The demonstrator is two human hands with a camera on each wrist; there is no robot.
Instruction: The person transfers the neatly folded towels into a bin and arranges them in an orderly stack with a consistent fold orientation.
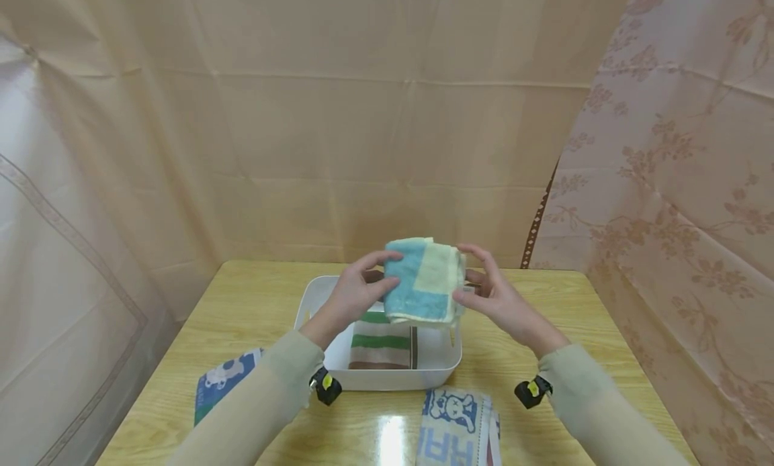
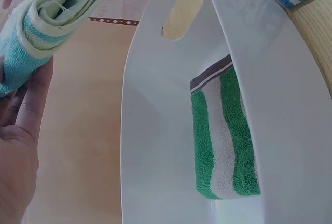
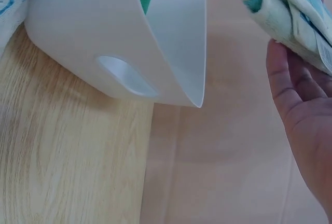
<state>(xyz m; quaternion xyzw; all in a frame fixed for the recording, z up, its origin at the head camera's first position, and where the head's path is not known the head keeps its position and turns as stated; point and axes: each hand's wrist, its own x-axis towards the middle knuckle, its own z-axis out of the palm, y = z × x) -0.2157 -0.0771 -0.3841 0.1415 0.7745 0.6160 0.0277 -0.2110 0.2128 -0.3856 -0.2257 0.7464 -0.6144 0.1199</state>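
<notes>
A folded blue and pale yellow towel (image 1: pixel 423 288) is held in the air above a white plastic bin (image 1: pixel 387 377). My left hand (image 1: pixel 357 295) grips its left side, thumb in front and fingers over the top. On the right side my right hand (image 1: pixel 492 295) holds it the same way. In the left wrist view the towel (image 2: pixel 39 24) shows as a rolled bundle against my palm (image 2: pixel 18 146). In the right wrist view the towel (image 3: pixel 290 14) rests on my fingers (image 3: pixel 298 99). A green and white striped towel (image 1: pixel 379 345) stands folded inside the bin (image 2: pixel 155 130).
A wooden table (image 1: pixel 254 305) carries the bin. A folded blue bear-print towel (image 1: pixel 220 382) lies at the front left, and another bear-print towel (image 1: pixel 456 426) lies at the front edge. Beige curtains (image 1: pixel 363 130) close the back; a floral curtain (image 1: pixel 683 184) hangs at the right.
</notes>
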